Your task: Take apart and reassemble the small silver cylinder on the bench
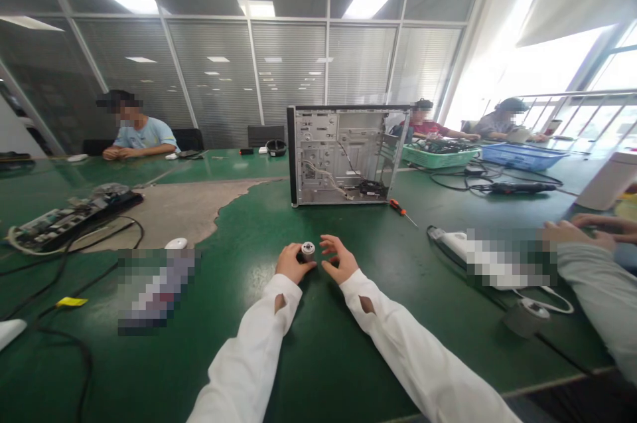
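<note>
Small metal cylinder, a dense and slick handful

Far to the left, an open circuit-board assembly [74,214] lay on the green worktop [249,356], with loose cables about it. Nearer the middle, the left hand [292,263] curled round the small metal cylinder [308,251], fingers at its left side and thumb across the near side. The cylinder stood upright between the two hands, in front of the computer case [343,157], its round end with a central hub facing up. Whether its base touched the worktop could not be told.

It looked rigid and probably heavy for its size, with smooth walls liable to slip or roll if tipped. The sound hold seemed to be low round the side wall, thumb opposite fingers, keeping off the hub, likely the more delicate part.

Just right of it, the right hand [341,260] was spread in a loose curve, apart from the cylinder and gripping nothing. An orange-handled screwdriver [397,206] lay by the case's lower corner. Farther right, near a co-worker's sleeve [590,293], sat another cylinder [526,318].
</note>
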A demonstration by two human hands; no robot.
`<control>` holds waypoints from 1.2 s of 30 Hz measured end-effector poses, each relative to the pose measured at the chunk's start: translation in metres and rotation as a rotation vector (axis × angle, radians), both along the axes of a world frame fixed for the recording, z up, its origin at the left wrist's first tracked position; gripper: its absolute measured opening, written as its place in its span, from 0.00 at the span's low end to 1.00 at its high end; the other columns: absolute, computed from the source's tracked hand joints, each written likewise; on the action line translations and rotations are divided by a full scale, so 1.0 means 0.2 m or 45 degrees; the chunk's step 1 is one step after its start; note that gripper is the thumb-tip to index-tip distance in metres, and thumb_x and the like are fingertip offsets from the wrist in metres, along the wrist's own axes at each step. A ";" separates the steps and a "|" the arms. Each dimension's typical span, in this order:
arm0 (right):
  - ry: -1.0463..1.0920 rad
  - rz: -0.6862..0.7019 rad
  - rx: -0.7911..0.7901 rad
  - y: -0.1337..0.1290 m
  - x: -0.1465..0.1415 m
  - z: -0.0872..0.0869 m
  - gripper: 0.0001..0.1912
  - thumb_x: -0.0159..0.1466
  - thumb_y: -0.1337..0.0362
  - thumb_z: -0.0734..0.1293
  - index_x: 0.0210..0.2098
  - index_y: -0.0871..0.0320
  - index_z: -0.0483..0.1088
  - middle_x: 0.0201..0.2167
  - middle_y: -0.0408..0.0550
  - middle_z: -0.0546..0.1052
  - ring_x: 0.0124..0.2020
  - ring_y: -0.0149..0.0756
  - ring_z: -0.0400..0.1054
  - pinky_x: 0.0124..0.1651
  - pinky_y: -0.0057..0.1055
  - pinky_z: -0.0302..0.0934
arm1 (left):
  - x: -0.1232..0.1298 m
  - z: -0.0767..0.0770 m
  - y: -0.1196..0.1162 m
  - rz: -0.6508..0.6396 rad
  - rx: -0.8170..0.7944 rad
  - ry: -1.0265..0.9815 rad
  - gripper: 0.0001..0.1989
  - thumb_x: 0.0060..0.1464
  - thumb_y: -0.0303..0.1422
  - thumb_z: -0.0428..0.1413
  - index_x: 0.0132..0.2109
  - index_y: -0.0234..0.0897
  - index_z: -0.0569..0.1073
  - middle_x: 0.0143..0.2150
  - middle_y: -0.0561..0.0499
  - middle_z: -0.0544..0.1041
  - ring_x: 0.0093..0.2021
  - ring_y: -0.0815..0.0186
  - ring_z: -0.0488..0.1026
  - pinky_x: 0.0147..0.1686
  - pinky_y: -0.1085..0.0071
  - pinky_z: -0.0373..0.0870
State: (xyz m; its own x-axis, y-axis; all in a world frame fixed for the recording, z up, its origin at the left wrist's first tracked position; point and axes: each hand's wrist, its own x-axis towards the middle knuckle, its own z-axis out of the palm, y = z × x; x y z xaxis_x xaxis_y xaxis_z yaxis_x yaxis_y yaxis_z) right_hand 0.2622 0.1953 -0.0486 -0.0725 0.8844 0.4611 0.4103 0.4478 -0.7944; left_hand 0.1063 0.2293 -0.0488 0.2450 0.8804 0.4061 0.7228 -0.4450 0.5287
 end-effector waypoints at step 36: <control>0.142 0.216 -0.183 0.04 0.00 -0.05 0.39 0.38 0.70 0.69 0.46 0.51 0.49 0.41 0.47 0.64 0.38 0.35 0.64 0.28 0.27 0.58 | 0.00 0.04 -0.06 -0.349 -0.672 -0.941 0.20 0.32 0.37 0.61 0.34 0.33 0.66 0.23 0.53 0.73 0.24 0.69 0.69 0.29 0.72 0.63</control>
State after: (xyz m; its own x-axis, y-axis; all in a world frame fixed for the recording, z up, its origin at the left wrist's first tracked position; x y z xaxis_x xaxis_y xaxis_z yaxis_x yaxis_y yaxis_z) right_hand 0.2617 0.2024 -0.0585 -0.1813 0.9210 0.3448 0.2450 0.3818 -0.8912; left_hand 0.1069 0.2172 -0.0415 0.3108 0.9444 0.1073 0.0305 -0.1227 0.9920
